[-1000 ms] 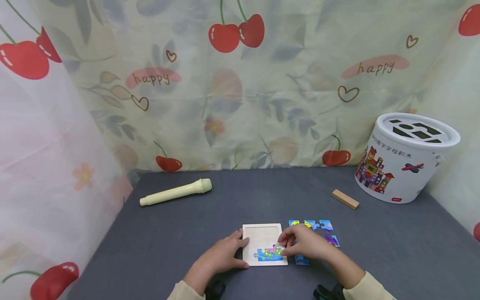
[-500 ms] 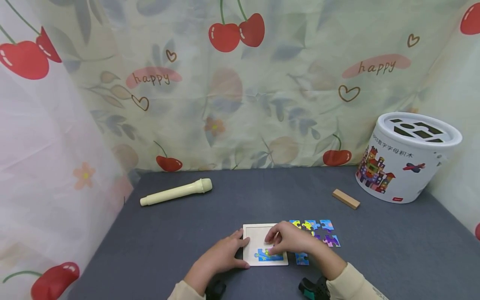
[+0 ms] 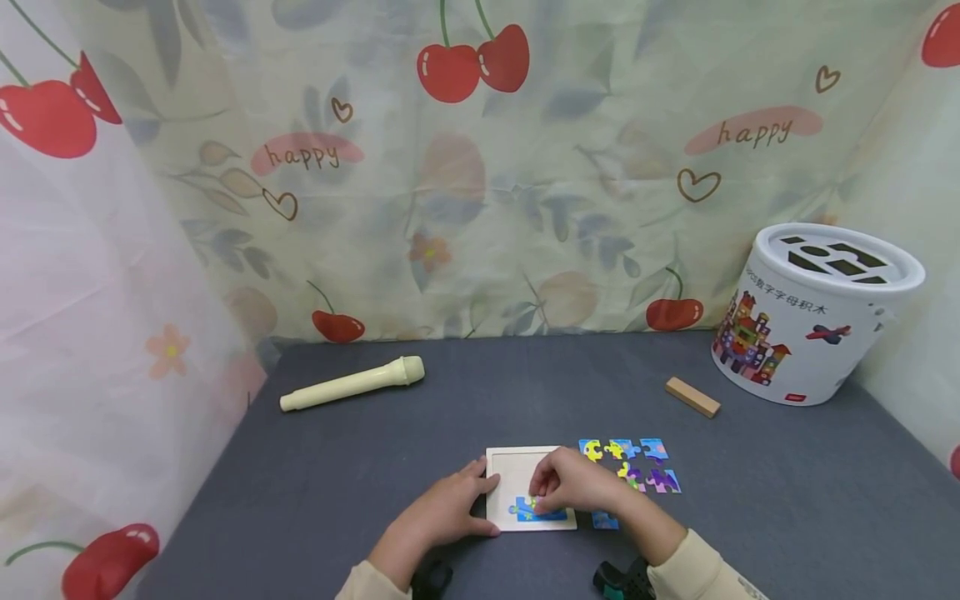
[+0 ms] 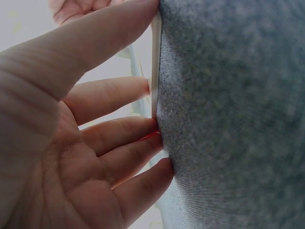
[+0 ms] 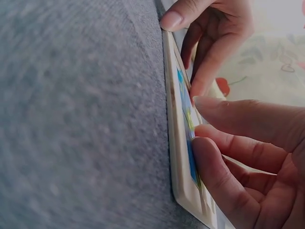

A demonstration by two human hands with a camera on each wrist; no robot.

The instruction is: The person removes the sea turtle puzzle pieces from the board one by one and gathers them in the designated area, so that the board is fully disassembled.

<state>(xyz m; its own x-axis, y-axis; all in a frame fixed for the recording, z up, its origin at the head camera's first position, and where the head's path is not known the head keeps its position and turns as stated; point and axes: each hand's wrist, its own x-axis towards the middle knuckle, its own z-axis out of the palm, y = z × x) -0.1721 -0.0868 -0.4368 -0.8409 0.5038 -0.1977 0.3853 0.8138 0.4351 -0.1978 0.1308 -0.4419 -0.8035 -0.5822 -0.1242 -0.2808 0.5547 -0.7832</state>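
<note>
A shallow pale wooden puzzle tray (image 3: 512, 464) lies on the dark table, with joined blue puzzle pieces (image 3: 525, 513) along its near side. My left hand (image 3: 448, 506) rests at the tray's left side, thumb at the near corner and index finger over the rim. Its fingers look fairly straight in the left wrist view. Over the tray's right half, my right hand (image 3: 573, 482) has its thumb and fingers curled down at the pieces. In the right wrist view the fingertips (image 5: 206, 145) pinch a small yellow-green puzzle piece (image 5: 190, 118), mostly hidden, right at the tray's surface.
Several loose puzzle pieces (image 3: 654, 450) lie right of the tray, some partly behind the right arm. A wooden block (image 3: 692, 397) and a large white tub (image 3: 795, 333) stand farther right. A cream toy microphone (image 3: 352, 388) lies at back left. Printed cloth (image 3: 487, 250) closes the back.
My right hand has moved left from the tray's right edge to over the pieces inside it, then lowered slightly. The left hand has stayed at the tray's left side.
</note>
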